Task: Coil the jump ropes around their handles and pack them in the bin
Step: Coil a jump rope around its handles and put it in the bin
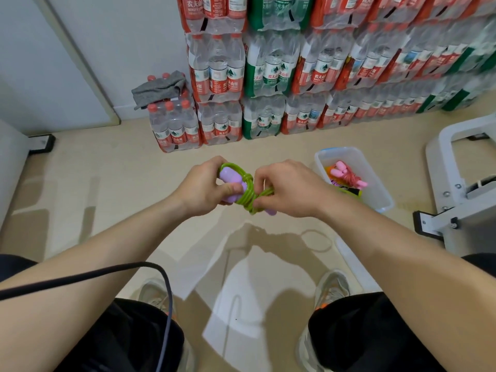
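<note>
Hands are meeting in the middle of my feed, above the pale floor (107, 183). The left hand (204, 187) is curling round the purple handles (228, 175) of a jump rope, its thumb pressing across them, so that grip is holding the handles firmly. The right hand (287, 189) is pinching the green rope (248, 197), which is lying in tight turns about the handles. Its fingers are folding over the coils, and one handle end is poking out just below it. I am reading both grips as closed on the bundle, which is hanging in the air between the two hands, off the floor.

To the right of the right hand, a clear plastic bin (375, 194) is sitting on the floor. A pink jump rope (346, 174) is lying in it on top of other bright items that I cannot make out.

Behind, packs of water bottles (268, 76) are standing stacked against the wall, and a grey cloth (161, 87) is lying on a lower pack at the left. A black cable (107, 275) is crossing the left forearm. A white metal frame (461, 189) is showing at the right edge.
</note>
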Demonstrator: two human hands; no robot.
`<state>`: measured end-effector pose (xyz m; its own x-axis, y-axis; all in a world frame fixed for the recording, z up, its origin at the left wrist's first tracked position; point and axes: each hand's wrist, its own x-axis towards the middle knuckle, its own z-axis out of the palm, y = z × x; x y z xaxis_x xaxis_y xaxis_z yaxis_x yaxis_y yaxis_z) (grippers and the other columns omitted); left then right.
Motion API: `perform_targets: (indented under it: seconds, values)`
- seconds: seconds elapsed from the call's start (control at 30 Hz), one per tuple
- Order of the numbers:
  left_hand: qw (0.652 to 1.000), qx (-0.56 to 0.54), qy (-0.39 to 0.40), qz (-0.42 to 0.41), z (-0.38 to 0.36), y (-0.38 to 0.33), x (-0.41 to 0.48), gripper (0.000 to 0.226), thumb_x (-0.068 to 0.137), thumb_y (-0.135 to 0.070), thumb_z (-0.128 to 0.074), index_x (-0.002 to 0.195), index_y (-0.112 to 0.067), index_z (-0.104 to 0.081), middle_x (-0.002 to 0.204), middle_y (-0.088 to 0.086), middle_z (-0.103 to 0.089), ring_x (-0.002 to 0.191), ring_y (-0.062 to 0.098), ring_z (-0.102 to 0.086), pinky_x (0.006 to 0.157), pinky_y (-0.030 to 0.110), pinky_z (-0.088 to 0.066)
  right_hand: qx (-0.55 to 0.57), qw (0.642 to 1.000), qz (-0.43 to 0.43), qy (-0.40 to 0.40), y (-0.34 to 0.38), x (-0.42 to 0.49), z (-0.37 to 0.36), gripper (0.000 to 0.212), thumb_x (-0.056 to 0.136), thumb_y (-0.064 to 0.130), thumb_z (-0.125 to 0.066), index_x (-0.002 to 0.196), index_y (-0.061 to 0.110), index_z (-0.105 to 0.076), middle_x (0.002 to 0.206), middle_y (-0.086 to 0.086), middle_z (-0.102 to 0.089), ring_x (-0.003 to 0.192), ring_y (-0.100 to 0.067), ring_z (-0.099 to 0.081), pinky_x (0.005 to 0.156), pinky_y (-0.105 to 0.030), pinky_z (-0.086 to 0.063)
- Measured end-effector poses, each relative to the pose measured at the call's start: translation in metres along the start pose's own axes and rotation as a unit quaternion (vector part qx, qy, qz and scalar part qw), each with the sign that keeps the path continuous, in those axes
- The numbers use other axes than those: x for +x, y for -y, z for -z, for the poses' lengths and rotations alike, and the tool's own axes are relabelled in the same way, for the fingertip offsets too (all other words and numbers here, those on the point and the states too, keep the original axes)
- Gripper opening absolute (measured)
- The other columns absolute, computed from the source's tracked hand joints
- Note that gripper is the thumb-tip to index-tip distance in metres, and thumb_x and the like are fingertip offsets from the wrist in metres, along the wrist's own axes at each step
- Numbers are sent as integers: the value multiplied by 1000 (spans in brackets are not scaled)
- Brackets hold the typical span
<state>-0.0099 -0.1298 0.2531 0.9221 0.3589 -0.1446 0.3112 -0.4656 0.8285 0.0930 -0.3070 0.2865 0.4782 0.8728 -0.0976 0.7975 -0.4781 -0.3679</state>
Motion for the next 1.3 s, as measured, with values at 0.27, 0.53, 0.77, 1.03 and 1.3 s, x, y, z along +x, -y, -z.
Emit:
perform_targets:
  seconds: [0.27, 0.53, 0.77, 1.03, 1.3]
  values:
    - [959, -186, 211, 34, 17, -6, -2, 24, 91, -8, -69, 109, 1, -57, 96, 14, -71, 81, 33, -73, 69, 35, -61, 385, 919, -66, 49, -30, -2, -5, 35, 77, 20, -86, 75, 11, -53, 50, 3, -44, 47, -10, -34, 48, -25, -28]
    - [890, -363, 275, 38, 19, -1, -6, 74, 62, -51, -90, 115, -7, -63, 96, 18, -72, 83, 31, -74, 68, 28, -61, 653, 750, -75, 73, -18, -8, -15, 43, 81, 54, -68, 75, 17, -47, 53, 10, -38, 48, -6, -35, 49, -18, -35]
    - [899, -389, 191, 59, 14, -2, -9, 25, 95, -25, -59, 111, -6, -62, 89, 14, -74, 77, 25, -74, 66, 24, -60, 557, 818, -138, 30, -23, -8, 4, 19, 92, 35, -65, 81, 21, -57, 65, 2, -51, 58, -13, -44, 52, -24, -39]
    - [895, -409, 166, 70, 12, -10, -10, 35, 87, -28, -54, 112, -6, -64, 91, 15, -74, 76, 25, -74, 64, 23, -60, 499, 855, -137, 2, -25, -8, 16, 18, 96, 27, -65, 79, 22, -61, 66, 5, -60, 60, -13, -47, 48, -24, -38]
    - [907, -402, 101, 81, 2, -7, -8, 35, 100, -22, -52, 125, 1, -61, 96, 18, -73, 79, 28, -73, 65, 24, -59, 331, 935, -90, -88, -32, -5, 23, 10, 90, 10, -73, 81, 10, -69, 74, -6, -65, 56, -5, -54, 55, -21, -44]
